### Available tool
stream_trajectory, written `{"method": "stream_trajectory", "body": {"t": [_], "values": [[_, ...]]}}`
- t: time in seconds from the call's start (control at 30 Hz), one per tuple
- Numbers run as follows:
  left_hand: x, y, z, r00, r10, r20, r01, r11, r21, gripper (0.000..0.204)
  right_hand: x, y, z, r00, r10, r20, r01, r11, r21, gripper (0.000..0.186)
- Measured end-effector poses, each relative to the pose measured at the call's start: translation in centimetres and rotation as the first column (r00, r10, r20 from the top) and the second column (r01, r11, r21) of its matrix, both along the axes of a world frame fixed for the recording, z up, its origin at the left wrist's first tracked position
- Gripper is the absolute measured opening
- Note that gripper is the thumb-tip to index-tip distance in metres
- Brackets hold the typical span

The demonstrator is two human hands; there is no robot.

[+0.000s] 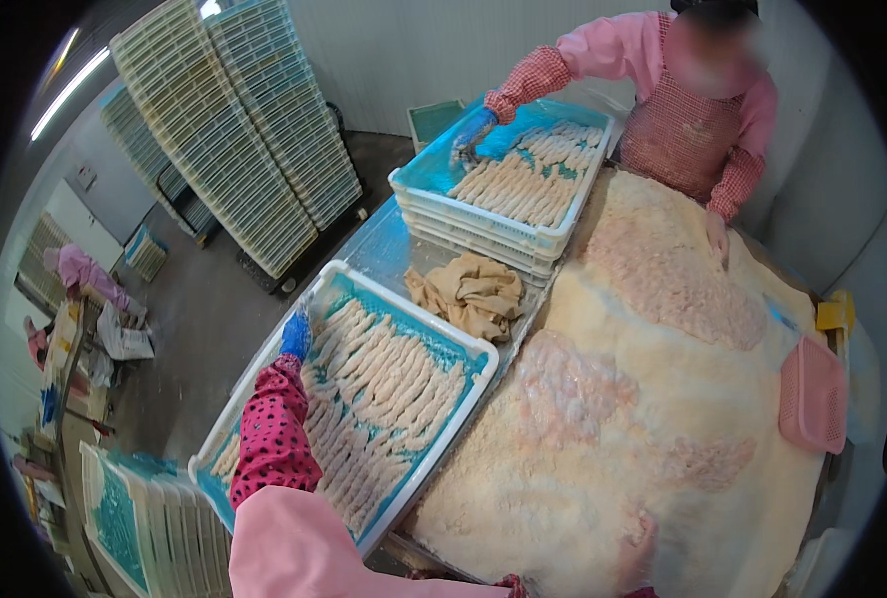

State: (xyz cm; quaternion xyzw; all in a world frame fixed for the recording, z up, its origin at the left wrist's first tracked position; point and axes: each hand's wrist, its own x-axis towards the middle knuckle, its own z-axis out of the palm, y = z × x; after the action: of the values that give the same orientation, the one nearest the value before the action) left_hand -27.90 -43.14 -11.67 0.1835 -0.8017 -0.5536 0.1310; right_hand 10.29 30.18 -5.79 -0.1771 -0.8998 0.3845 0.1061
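Observation:
My left hand (296, 335), in a blue glove with floury fingertips, is over the far left edge of a white tray (488, 361) lined with blue plastic. Rows of flour-coated meat strips (379, 374) lie across that tray. The small size of the fingertips keeps me from seeing whether they hold a strip. My right hand (640, 546), bare and dusted, is low in the flour (523, 498) on the worktable; its fingers are blurred. Wet pale pink meat (573, 389) lies in the flour beyond it, with more patches farther off.
A crumpled tan cloth (468, 294) lies between my tray and a stack of trays (483, 234), where a co-worker's blue-gloved hand (475, 130) reaches in. A pink basket (812, 394) stands at the right edge. Tall crate stacks (234, 130) and more trays (154, 518) are left.

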Motion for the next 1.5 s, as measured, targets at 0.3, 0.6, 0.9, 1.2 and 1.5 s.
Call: {"method": "stream_trajectory", "body": {"t": [0.3, 0.6, 0.9, 1.2, 1.5], "values": [[-2.0, 5.1, 0.1, 0.941, -0.337, 0.042, 0.338, 0.919, -0.202, 0.038, -3.4, 1.7, 9.6, 0.971, -0.166, -0.169, 0.109, 0.946, -0.304, 0.024], [18.8, 39.8, 15.3, 0.378, -0.924, 0.063, 0.837, 0.312, -0.449, 0.061, 0.2, 4.7, 9.6, 0.88, 0.341, 0.33, -0.401, 0.907, 0.132, 0.051], [24.5, 53.6, 6.6, 0.101, -0.956, 0.276, 0.882, -0.042, -0.469, 0.052, 1.2, 3.9, 4.5, 0.929, 0.186, 0.32, -0.278, 0.921, 0.272, 0.038], [27.2, 59.6, 4.3, 0.171, -0.967, 0.188, 0.933, 0.098, -0.345, 0.045, 1.8, 1.7, 4.1, 0.993, 0.094, 0.078, -0.118, 0.896, 0.429, 0.038], [31.4, 58.6, 14.4, 0.398, -0.897, 0.193, 0.027, 0.222, 0.975, 0.05, -2.7, -4.2, 6.7, 0.976, 0.09, -0.198, -0.035, 0.964, 0.264, 0.048]]}}
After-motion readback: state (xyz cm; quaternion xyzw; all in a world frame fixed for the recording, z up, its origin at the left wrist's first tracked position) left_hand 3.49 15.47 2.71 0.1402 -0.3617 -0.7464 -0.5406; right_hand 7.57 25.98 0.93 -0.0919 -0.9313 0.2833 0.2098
